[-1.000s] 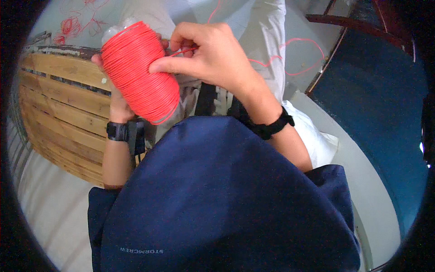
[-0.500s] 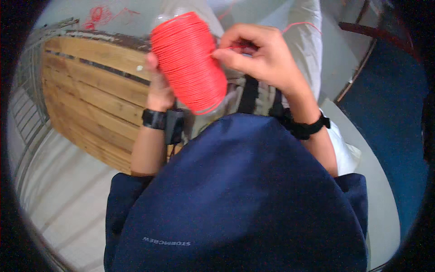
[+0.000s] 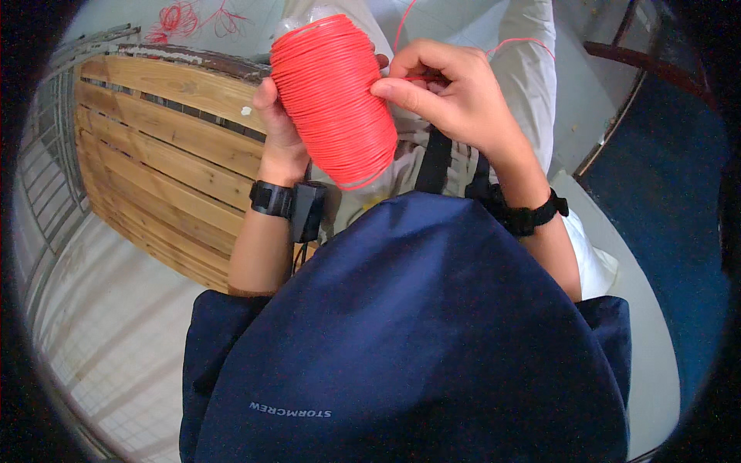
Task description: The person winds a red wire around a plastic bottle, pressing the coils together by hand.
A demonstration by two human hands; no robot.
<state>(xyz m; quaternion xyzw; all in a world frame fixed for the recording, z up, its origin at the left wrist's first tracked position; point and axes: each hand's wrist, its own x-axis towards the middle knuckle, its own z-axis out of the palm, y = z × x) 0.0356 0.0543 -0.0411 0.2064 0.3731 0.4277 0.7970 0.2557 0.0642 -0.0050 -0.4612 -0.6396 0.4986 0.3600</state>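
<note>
A large spool of red cord, tightly wound in close turns, is tilted over my lap. My left hand is wrapped round it from the left and behind, so most of its fingers are hidden. Clear plastic shows at the spool's far end. At the spool's right side, my right hand pinches the red cord between thumb and forefinger. A loose length of the cord trails from behind that hand across my right trouser leg.
A slatted wooden bench stands to my left beside a metal rack. Tangled red cord lies on the floor at the far left. A dark red metal frame stands at the far right, above a blue floor area.
The spool and both hands have shifted slightly to the right. A loop of red cord now rises above my right hand. The pinch and the hold on the spool continue.
</note>
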